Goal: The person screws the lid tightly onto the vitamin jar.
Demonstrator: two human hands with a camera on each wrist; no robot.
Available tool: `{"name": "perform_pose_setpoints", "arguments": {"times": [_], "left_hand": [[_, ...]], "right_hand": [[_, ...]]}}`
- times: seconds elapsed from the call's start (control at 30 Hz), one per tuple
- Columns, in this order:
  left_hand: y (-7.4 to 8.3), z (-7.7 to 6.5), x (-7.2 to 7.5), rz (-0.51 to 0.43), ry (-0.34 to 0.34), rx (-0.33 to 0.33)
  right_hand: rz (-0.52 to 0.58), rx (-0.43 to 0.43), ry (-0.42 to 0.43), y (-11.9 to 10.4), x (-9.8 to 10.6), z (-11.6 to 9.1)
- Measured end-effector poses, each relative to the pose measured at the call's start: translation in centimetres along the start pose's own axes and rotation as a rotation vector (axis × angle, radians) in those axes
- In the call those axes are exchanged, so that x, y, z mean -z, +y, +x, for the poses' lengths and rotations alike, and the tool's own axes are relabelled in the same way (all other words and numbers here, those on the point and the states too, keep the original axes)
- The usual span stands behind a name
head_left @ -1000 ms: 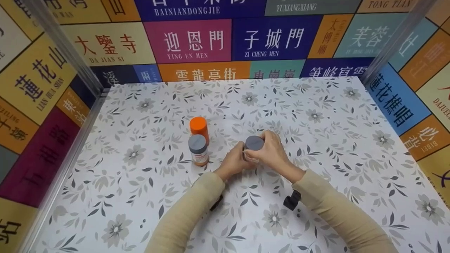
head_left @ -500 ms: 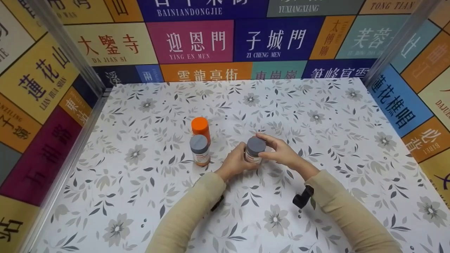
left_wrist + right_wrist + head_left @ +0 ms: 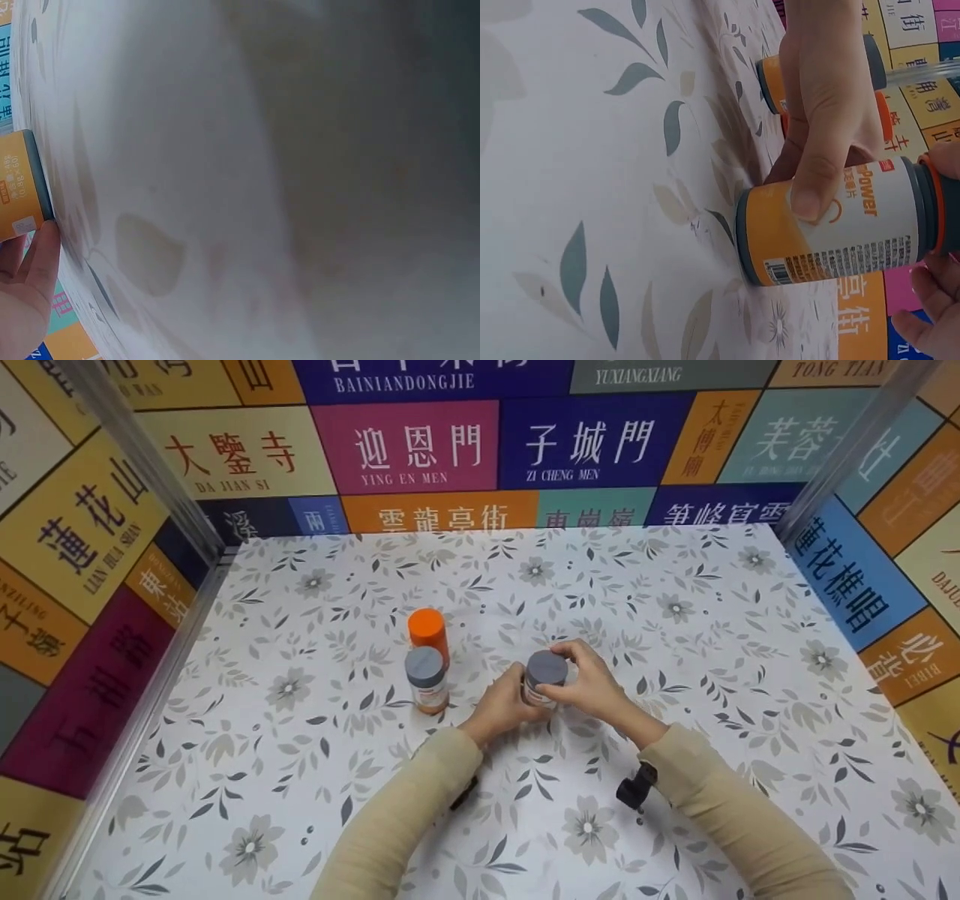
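Note:
A white-and-orange supplement bottle [image 3: 840, 225] with a dark grey cap [image 3: 547, 667] stands upright near the middle of the table. My left hand [image 3: 501, 705] grips its body, the thumb lying across the label in the right wrist view. At the cap's right side, my right hand [image 3: 596, 682] holds it between thumb and fingers. An orange ring [image 3: 931, 199] shows under the cap. In the left wrist view, only the bottle's orange lower part and a few fingertips [image 3: 46, 251] appear at the left edge.
To the left stands a second grey-capped bottle [image 3: 427, 681], with an orange-capped orange bottle [image 3: 429, 628] just behind it. All rest on a white flower-patterned tablecloth [image 3: 262, 765]. Colourful printed panels [image 3: 405, 446] wall in the table's back and sides.
My right hand loosened from the cap and drew back to the right half a second ago, then came back onto it. My left hand has kept its hold on the bottle.

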State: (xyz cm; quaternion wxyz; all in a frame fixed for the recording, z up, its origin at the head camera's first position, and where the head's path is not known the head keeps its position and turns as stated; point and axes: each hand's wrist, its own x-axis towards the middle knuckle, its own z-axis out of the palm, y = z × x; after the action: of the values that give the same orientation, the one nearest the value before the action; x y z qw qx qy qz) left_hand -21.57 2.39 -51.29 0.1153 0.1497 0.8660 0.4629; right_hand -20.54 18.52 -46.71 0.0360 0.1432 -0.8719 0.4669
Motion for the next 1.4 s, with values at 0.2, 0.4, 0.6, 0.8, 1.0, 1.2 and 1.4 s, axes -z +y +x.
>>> {"name": "perform_pose_setpoints", "arguments": {"times": [0.2,0.4,0.6,0.8,1.0,1.2,1.4], "left_hand": [[-0.1,0.0,0.1,-0.018,-0.009,0.01],[-0.1,0.0,-0.1,-0.014,-0.003,-0.011],[-0.1,0.1,-0.1,0.007,-0.006,-0.035],[-0.1,0.0,-0.1,0.005,-0.007,-0.032],[0.0,0.0,-0.1,0.005,0.005,-0.032],[0.0,-0.1,0.0,-0.012,0.002,-0.025],[0.0,0.0,0.0,-0.017,-0.004,-0.024]], "right_hand": [[-0.083,-0.101,0.067,-0.6,-0.9,-0.1],[-0.031,-0.064,-0.065,-0.4,0.0,-0.1],[0.174,0.03,-0.313,0.0,1.9,0.5],[0.151,0.052,-0.364,0.4,2.6,0.9],[0.0,0.09,-0.236,0.1,1.8,1.0],[-0.034,0.001,-0.135,-0.2,0.9,0.8],[-0.019,-0.059,-0.113,-0.1,0.6,0.7]]}}
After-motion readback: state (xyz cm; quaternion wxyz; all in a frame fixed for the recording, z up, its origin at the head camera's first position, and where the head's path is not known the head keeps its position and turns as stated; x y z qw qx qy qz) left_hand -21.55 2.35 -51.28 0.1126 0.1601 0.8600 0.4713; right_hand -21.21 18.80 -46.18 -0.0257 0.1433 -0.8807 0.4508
